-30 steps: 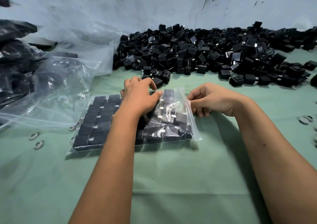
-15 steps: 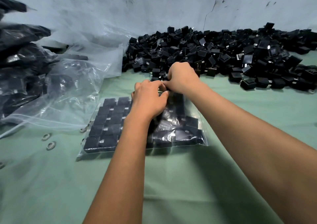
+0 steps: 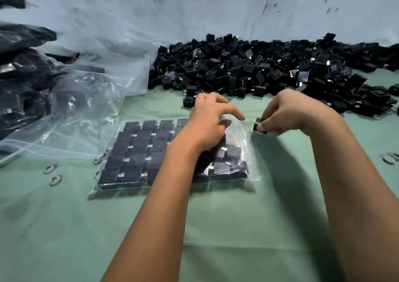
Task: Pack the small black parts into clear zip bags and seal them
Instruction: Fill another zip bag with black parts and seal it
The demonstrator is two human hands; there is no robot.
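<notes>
Head view: two bare hands fill a clear zip bag with small black cube-shaped plastic parts on a green table.

The clear plastic zip bag lies flat so the parts inside sit in neat rows. The left hand rests over its open right end, fingers loosely spread and apparently lifting the film to keep the mouth open. The right hand pinches one small black part just beside that opening, likely ready to slide it in. A loose heap of black parts lies within reach behind; empty clear bags lie at left.
</notes>
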